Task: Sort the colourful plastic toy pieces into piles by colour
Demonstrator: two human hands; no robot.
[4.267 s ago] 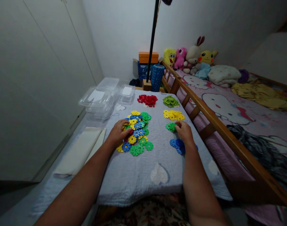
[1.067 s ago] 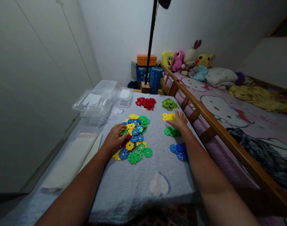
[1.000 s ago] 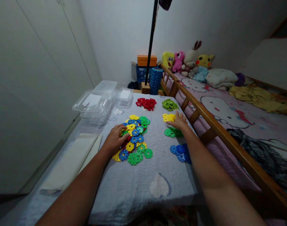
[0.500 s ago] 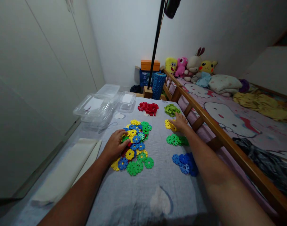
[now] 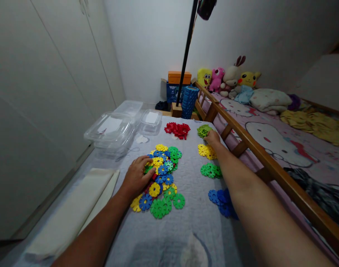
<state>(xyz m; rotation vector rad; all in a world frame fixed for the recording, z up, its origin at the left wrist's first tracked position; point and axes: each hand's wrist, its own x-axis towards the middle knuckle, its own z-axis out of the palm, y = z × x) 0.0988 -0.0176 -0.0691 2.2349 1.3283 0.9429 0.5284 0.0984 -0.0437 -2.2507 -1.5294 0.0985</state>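
My left hand (image 5: 137,173) lies over the left side of a mixed heap of flower-shaped plastic discs (image 5: 162,170), its fingers spread and its fingertips touching the discs. Yellow, blue, green and some red pieces overlap in that heap. Farther off, my right hand (image 5: 213,138) reaches to the light green pile (image 5: 203,131), fingers bent together at its right edge; what they pinch is hidden. Below that hand are a yellow pile (image 5: 205,150), a green pile (image 5: 210,170) and a blue pile (image 5: 222,200), the last partly covered by my right forearm. A red pile (image 5: 177,129) sits left of the light green one.
Clear plastic boxes (image 5: 110,129) with lids stand at the back left of the cloth-covered table (image 5: 169,241). A folded cream cloth (image 5: 75,207) lies left of my forearm. A wooden bed rail (image 5: 247,142) runs along the right side. A black pole (image 5: 186,55) rises behind the table.
My right hand has shifted from above the yellow pile to the light green pile's edge, uncovering the yellow discs. My left hand stays on the mixed heap. The view has tilted slightly.
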